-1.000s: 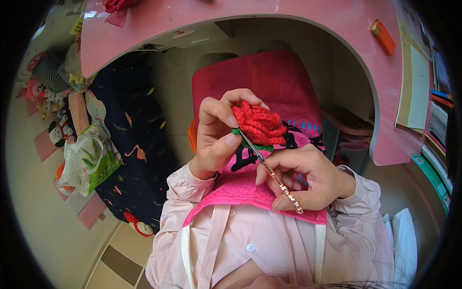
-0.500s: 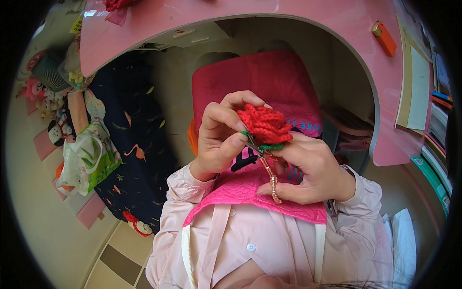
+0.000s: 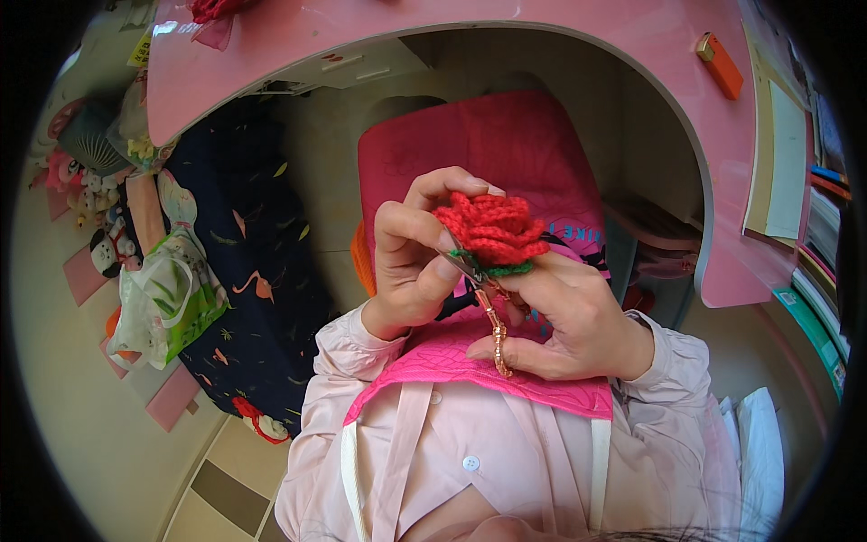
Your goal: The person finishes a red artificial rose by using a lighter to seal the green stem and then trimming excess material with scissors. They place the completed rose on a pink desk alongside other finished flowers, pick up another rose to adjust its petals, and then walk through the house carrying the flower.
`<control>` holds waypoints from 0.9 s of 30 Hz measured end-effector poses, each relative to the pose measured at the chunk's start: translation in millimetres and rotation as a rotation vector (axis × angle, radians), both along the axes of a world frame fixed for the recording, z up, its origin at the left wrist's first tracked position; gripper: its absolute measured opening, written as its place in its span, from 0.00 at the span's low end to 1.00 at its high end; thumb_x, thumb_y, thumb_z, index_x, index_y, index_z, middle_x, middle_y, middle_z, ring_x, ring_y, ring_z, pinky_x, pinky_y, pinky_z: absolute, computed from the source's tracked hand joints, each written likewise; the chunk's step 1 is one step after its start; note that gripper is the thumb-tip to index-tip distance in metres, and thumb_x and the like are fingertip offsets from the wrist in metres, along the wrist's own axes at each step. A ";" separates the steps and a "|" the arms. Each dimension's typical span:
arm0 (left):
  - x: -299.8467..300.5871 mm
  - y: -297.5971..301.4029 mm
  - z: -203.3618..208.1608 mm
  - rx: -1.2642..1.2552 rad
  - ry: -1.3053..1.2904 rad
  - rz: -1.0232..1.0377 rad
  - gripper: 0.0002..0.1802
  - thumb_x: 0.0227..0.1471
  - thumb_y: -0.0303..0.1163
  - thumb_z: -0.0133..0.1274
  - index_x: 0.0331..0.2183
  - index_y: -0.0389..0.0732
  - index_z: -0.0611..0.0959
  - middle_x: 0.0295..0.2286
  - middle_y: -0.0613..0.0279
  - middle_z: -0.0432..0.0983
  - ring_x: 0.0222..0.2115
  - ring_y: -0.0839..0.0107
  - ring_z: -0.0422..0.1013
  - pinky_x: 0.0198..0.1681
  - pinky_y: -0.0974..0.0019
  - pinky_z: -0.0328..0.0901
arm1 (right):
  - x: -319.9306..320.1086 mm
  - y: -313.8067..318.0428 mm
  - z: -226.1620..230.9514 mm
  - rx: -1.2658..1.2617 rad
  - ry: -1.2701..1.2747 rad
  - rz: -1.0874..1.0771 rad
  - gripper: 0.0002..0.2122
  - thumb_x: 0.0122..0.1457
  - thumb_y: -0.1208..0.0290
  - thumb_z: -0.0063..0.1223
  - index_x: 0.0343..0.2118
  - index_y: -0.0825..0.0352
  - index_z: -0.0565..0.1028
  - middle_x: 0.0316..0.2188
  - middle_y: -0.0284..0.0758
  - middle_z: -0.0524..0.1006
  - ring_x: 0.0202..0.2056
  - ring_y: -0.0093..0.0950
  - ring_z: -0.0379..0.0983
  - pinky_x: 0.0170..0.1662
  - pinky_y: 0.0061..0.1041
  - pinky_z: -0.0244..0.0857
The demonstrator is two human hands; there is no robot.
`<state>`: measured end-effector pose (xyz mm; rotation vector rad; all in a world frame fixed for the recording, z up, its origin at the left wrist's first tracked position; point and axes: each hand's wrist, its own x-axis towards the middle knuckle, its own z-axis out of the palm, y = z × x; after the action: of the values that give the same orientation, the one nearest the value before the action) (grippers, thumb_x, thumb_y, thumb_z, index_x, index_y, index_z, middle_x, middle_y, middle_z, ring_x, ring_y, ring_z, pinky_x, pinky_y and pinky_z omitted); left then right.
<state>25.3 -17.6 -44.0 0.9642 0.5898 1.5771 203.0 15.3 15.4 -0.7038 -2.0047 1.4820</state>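
Note:
A red crocheted rose point(image 3: 492, 228) with green yarn at its base sits between my hands above my lap. My left hand point(image 3: 411, 248) pinches it at its left side, thumb and index finger close to the green yarn. Small scissors with a gold-coloured handle point(image 3: 498, 332) are in my right hand point(image 3: 578, 312), the thumb at one handle loop. Their dark blades point(image 3: 466, 265) lie against the rose's green base, near my left fingertips. The rose and my fingers partly hide the second handle loop. Whether a thread lies between the blades is too small to tell.
A bright pink apron point(image 3: 452, 366) covers my lap. Ahead curves a pink desk point(image 3: 433, 13) with an orange-red box point(image 3: 720, 68) on its right part. Books and folders point(image 3: 817, 244) line the right. A plastic bag point(image 3: 172, 298) rests on dark patterned fabric point(image 3: 244, 271) at left.
The scissors have shifted slightly left and up, their blades closer to my left fingertips. The rose has tilted a little and moved slightly left with my hands.

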 end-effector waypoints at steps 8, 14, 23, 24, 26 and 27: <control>-1.1 -0.6 -0.3 -0.011 -0.023 -0.016 0.11 0.56 0.30 0.52 0.39 0.44 0.68 0.49 0.43 0.60 0.50 0.51 0.65 0.52 0.49 0.63 | 0.7 -0.9 0.5 -0.040 -0.007 0.017 0.26 0.42 0.65 0.71 0.43 0.73 0.73 0.24 0.34 0.73 0.24 0.29 0.70 0.29 0.27 0.64; -1.6 -1.5 1.9 -0.032 -0.017 -0.025 0.11 0.56 0.31 0.52 0.39 0.44 0.67 0.49 0.42 0.60 0.50 0.51 0.64 0.53 0.49 0.62 | -0.8 0.2 3.1 -0.040 -0.009 -0.005 0.22 0.43 0.65 0.70 0.39 0.71 0.75 0.20 0.32 0.71 0.22 0.27 0.69 0.27 0.26 0.62; -1.5 -1.2 1.3 -0.027 -0.017 -0.035 0.10 0.56 0.28 0.51 0.39 0.44 0.68 0.50 0.43 0.60 0.50 0.52 0.65 0.53 0.50 0.62 | -1.8 -1.0 -0.7 0.021 -0.002 -0.058 0.19 0.41 0.68 0.72 0.35 0.71 0.77 0.21 0.34 0.74 0.20 0.26 0.71 0.24 0.23 0.62; -1.4 -1.7 2.0 -0.029 -0.017 -0.030 0.10 0.55 0.28 0.51 0.39 0.43 0.68 0.50 0.43 0.60 0.50 0.52 0.65 0.53 0.50 0.62 | -1.5 -0.8 -1.4 0.032 -0.004 -0.055 0.19 0.41 0.69 0.72 0.35 0.71 0.77 0.21 0.34 0.74 0.20 0.26 0.71 0.24 0.23 0.63; -1.6 -1.3 2.4 -0.029 -0.027 -0.030 0.10 0.55 0.27 0.50 0.39 0.43 0.68 0.50 0.43 0.60 0.50 0.52 0.65 0.53 0.50 0.62 | -0.9 -0.9 -1.5 0.032 -0.009 -0.051 0.19 0.41 0.69 0.71 0.35 0.71 0.77 0.21 0.34 0.74 0.20 0.26 0.71 0.24 0.23 0.63; -2.0 -0.2 1.9 -0.026 -0.037 -0.034 0.10 0.54 0.27 0.50 0.38 0.43 0.69 0.50 0.43 0.60 0.50 0.53 0.65 0.53 0.50 0.62 | -0.5 -1.1 -1.0 0.020 -0.011 -0.050 0.19 0.42 0.70 0.71 0.35 0.71 0.77 0.21 0.34 0.74 0.20 0.26 0.71 0.23 0.23 0.63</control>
<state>23.3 -17.8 -42.1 0.9190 0.5638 1.5505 202.5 14.2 14.5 -0.7496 -1.9934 1.4303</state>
